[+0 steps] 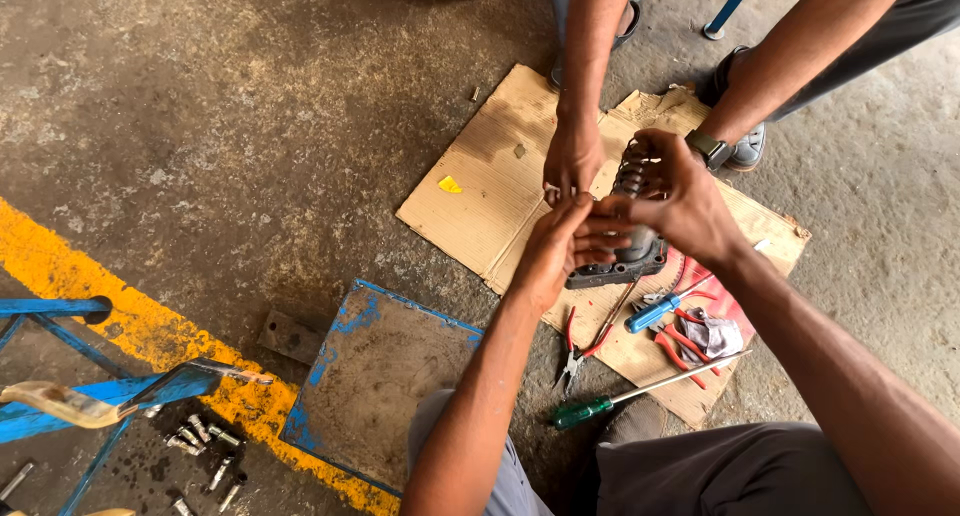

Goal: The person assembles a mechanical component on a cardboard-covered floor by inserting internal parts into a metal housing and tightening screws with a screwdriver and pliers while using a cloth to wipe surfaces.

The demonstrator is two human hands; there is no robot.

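My left hand (552, 248) and my right hand (680, 208) close together over a dark metal part (622, 268) that rests on a sheet of cardboard (490, 191). A coil spring (632, 168) rises from that part, just above my right hand's fingers. My fingers meet around the top of the part; what they pinch is hidden. Another person's hand (572, 156) reaches down from the top and touches the same spot. That person's other arm, with a wristwatch (708, 148), comes in from the upper right.
On the cardboard lie red-handled pliers (585, 344), a green-handled screwdriver (640, 388), a blue-handled screwdriver (655, 312) and a rag (712, 334). A worn blue metal plate (375, 376) lies on the concrete floor. Several bolts (205, 444) sit near a blue frame (90, 401).
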